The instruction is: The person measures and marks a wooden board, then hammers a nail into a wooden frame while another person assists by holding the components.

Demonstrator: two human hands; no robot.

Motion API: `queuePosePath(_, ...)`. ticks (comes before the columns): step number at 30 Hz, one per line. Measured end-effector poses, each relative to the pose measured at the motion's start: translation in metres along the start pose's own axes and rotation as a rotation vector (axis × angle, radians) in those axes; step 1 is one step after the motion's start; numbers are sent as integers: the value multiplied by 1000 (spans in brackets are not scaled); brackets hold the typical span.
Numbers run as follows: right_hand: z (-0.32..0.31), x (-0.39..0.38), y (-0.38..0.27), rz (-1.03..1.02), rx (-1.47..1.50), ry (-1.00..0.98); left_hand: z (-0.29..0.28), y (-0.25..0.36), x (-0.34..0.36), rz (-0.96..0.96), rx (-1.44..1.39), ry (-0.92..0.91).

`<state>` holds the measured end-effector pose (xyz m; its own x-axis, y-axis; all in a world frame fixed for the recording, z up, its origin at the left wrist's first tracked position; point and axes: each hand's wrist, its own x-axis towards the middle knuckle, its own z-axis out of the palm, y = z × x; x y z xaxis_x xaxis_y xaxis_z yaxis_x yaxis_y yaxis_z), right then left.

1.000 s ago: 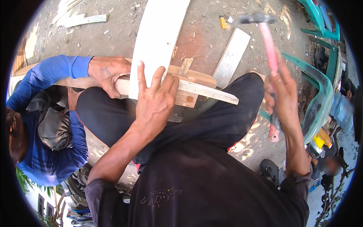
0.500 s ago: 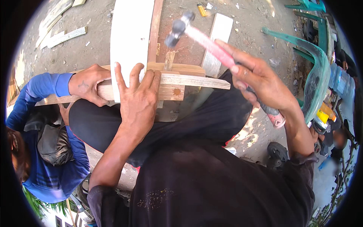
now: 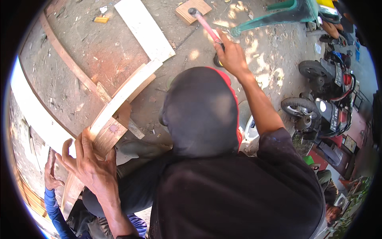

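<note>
My left hand (image 3: 89, 169) grips the wooden joint at lower left, fingers over the top and thumb along the near side. Under it a pale wooden strip (image 3: 125, 89) lies along a brown wood piece (image 3: 106, 137), and a long white board (image 3: 38, 111) meets them there. Out to the far right, my right hand (image 3: 232, 55) is closed round the pink handle of a hammer (image 3: 207, 28). Its dark head is up in the air, in line with a wooden block on the ground. No nail can be made out.
A co-worker's hand (image 3: 51, 175) in a blue sleeve is at the white board's edge. A loose white plank (image 3: 145, 30), a wooden block (image 3: 184, 15) and a yellow lighter (image 3: 101, 19) lie on the dirt. A green plastic chair (image 3: 274, 20) and motorbikes (image 3: 304, 111) stand right.
The view has turned right, so the boards appear farther left and tilted. My right hand has carried the hammer away from the joint. The co-worker's hand has changed its place on the wood.
</note>
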<state>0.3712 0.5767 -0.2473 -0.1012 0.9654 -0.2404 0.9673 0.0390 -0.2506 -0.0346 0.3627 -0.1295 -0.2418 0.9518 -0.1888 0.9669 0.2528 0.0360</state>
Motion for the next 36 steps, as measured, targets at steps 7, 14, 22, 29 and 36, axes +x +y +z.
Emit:
queuePosePath(7,135,-124,56,110,73,205,12,-12,3,103,91,76)
queuePosePath(14,13,-200,158,453,235,789,16,-19,-2,117,154,80)
queuePosePath(22,57,-295,221,925,30,-44,8,-1,-1,44,134,81)
queuePosePath(29,37,-244,87,614,86,-91,14,-13,-4,59,148,94)
queuePosePath(36,59,-225,81,214,232,-383,15,-13,-4,55,97,98)
